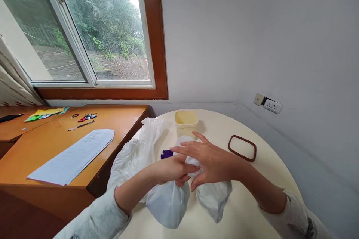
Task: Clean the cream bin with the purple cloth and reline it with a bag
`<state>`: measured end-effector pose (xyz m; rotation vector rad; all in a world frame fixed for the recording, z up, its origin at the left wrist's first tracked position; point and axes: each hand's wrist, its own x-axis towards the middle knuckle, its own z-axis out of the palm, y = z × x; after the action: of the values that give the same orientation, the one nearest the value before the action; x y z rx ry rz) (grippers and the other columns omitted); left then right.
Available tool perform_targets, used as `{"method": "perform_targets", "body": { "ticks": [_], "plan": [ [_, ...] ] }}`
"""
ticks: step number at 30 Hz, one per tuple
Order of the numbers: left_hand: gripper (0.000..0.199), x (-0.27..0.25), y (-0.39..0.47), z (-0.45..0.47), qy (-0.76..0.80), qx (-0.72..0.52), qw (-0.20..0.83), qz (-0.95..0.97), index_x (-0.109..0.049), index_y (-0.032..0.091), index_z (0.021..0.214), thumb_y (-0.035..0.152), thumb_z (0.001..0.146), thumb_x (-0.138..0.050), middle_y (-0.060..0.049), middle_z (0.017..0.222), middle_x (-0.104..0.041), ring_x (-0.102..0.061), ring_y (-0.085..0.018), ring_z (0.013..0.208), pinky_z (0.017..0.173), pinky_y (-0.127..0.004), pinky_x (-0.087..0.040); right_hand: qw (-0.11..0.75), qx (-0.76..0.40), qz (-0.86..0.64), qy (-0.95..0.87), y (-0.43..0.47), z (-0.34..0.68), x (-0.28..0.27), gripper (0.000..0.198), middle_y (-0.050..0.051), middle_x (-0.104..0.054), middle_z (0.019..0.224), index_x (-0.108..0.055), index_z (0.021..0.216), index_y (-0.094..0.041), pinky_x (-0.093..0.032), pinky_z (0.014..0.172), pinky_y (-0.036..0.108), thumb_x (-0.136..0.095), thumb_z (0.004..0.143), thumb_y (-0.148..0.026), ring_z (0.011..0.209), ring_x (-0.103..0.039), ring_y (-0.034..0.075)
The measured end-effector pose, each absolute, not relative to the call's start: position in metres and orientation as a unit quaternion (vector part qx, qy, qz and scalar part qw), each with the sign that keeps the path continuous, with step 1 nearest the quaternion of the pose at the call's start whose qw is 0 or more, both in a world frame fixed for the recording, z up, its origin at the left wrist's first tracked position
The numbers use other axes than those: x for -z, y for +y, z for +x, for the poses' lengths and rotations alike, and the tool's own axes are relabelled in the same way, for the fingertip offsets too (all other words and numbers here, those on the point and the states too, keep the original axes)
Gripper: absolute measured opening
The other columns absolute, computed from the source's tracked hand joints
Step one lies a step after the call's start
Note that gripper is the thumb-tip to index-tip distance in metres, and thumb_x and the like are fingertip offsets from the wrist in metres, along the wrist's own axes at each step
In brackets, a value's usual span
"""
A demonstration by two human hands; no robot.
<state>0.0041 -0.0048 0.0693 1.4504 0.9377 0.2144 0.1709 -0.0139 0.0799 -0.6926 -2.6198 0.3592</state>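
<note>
My left hand (175, 168) is closed round the gathered plastic of a white plastic bag (167, 207), whose rounded lower part hangs below the fist. Over it lies my right hand (214, 160), fingers stretched apart, against the bunched plastic at the left hand. A second bulge of white plastic (215, 198) shows under the right hand; whether it belongs to the same bag I cannot tell. Just behind the hands is a pale yellow bin (186, 124), partly hidden at its lower front. A small purple thing (166, 154) peeks out beside the left wrist.
A crumpled clear-white bag (134, 153) covers the left of the round cream table (244, 209). A brown rounded frame (242, 148) lies at the right. The wooden desk (129, 114) holds papers (75, 157), a pen (80, 126) and keys (87, 117).
</note>
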Motion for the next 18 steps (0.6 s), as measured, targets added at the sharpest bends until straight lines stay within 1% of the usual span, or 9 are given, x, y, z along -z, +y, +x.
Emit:
{"method": "perform_targets", "body": {
  "ticks": [3,5,7,9,10,12,14,15,18],
  "plan": [
    [0.021,-0.072,-0.007,0.008,0.369,-0.071,0.662,0.648,-0.045,0.018,0.065,0.034,0.076,-0.052,0.009,0.045,-0.034,-0.031,-0.007,0.042,0.051,-0.024,-0.032,0.179,-0.129,-0.308,-0.925,-0.014,0.177,-0.060,0.064,0.001,-0.064,0.106,-0.029,0.136,-0.027,-0.019,0.106,0.044,-0.052,0.077,-0.019,0.088,-0.060,0.017],
    [0.021,-0.073,-0.006,0.006,0.353,-0.084,0.661,0.657,-0.047,0.018,0.071,0.037,0.079,-0.050,0.008,0.050,-0.037,-0.033,-0.007,0.046,0.054,-0.025,-0.034,0.177,-0.116,-0.340,-0.916,-0.011,0.186,-0.049,0.052,0.001,-0.066,0.098,-0.044,0.126,-0.025,-0.031,0.097,0.039,-0.047,0.076,-0.013,0.080,-0.060,0.018],
    [0.021,-0.073,-0.005,0.004,0.352,-0.105,0.655,0.661,-0.048,0.019,0.090,0.038,0.081,-0.049,0.007,0.056,-0.039,-0.034,-0.007,0.049,0.057,-0.025,-0.035,0.164,-0.108,-0.367,-0.909,-0.008,0.197,-0.042,0.034,0.001,-0.066,0.082,-0.060,0.101,-0.025,-0.039,0.084,0.034,-0.045,0.074,-0.010,0.077,-0.059,0.018],
    [0.036,-0.074,-0.003,0.002,0.329,-0.118,0.639,0.685,-0.039,0.024,0.114,0.035,0.081,-0.049,0.008,0.061,-0.039,-0.034,-0.008,0.052,0.057,-0.024,-0.034,0.135,-0.127,-0.393,-0.901,-0.006,0.208,-0.038,0.023,0.000,-0.061,0.065,-0.062,0.074,-0.023,-0.040,0.074,0.030,-0.044,0.072,-0.008,0.072,-0.057,0.018],
    [0.040,-0.075,-0.003,0.001,0.306,-0.113,0.617,0.716,-0.036,0.026,0.118,0.033,0.081,-0.050,0.007,0.063,-0.039,-0.035,-0.009,0.054,0.057,-0.023,-0.034,0.119,-0.145,-0.406,-0.894,-0.004,0.214,-0.037,0.021,0.000,-0.059,0.061,-0.059,0.066,-0.022,-0.040,0.071,0.029,-0.044,0.071,-0.008,0.071,-0.056,0.017],
    [0.034,-0.075,-0.003,0.000,0.261,-0.076,0.529,0.804,-0.047,0.027,0.112,0.026,0.079,-0.052,0.005,0.067,-0.039,-0.037,-0.010,0.058,0.058,-0.023,-0.034,0.104,-0.179,-0.435,-0.876,-0.001,0.225,-0.036,0.018,0.000,-0.058,0.062,-0.055,0.059,-0.021,-0.039,0.068,0.027,-0.045,0.070,-0.010,0.074,-0.054,0.017],
    [0.020,-0.075,-0.005,0.000,0.259,-0.040,0.409,0.874,-0.060,0.023,0.095,0.023,0.078,-0.051,0.001,0.073,-0.043,-0.042,-0.012,0.064,0.061,-0.025,-0.036,0.114,-0.215,-0.465,-0.851,0.000,0.236,-0.036,0.014,0.001,-0.060,0.071,-0.055,0.062,-0.020,-0.038,0.066,0.025,-0.046,0.069,-0.012,0.078,-0.053,0.017],
    [0.019,-0.074,-0.005,0.001,0.273,-0.033,0.355,0.893,-0.062,0.022,0.092,0.022,0.079,-0.048,-0.001,0.079,-0.046,-0.045,-0.013,0.067,0.064,-0.026,-0.038,0.120,-0.240,-0.479,-0.836,0.000,0.241,-0.036,0.012,0.001,-0.061,0.074,-0.055,0.064,-0.019,-0.038,0.064,0.024,-0.047,0.069,-0.012,0.076,-0.053,0.016],
    [0.026,-0.068,-0.007,0.006,0.328,-0.054,0.240,0.912,-0.059,0.018,0.099,0.022,0.084,-0.038,-0.007,0.091,-0.050,-0.050,-0.018,0.077,0.073,-0.033,-0.041,0.129,-0.356,-0.496,-0.781,-0.008,0.250,-0.042,0.011,-0.001,-0.057,0.067,-0.056,0.069,-0.017,-0.036,0.054,0.021,-0.045,0.072,-0.015,0.061,-0.049,0.011]
  ]
}}
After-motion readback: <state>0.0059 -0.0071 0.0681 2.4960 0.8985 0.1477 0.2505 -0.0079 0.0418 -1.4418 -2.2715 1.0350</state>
